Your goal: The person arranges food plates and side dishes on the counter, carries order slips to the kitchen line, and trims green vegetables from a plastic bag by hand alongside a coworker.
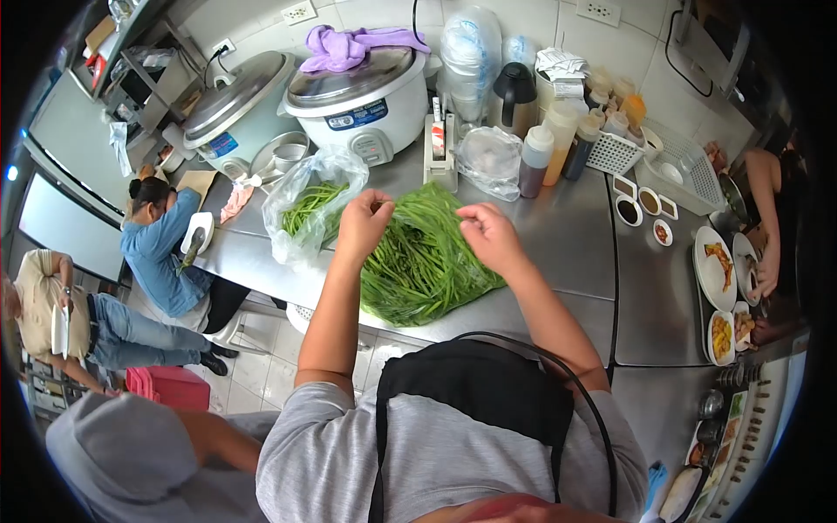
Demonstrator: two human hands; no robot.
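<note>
A large clear plastic bag (475, 292) lies opened on the steel counter, full of long, thin green stems (410, 261) that look like string beans. My left hand (366, 225) is closed above its left edge, fingers curled in; whatever they pinch, if anything, is hidden. My right hand (490, 235) hovers by the right edge of the bag with its fingers bent and drawn together; I cannot make out anything in them. Left of my left hand stands a smaller clear bag (292, 235) holding shorter green pieces (314, 209).
Behind stand two rice cookers (357, 96), a purple cloth (349, 45), a thermos jug (513, 94) and sauce bottles (536, 161). Sauce dishes (649, 200) and plates of food (715, 270) are at right, near another person's arm (765, 227). Other people are at left, one seated (166, 240).
</note>
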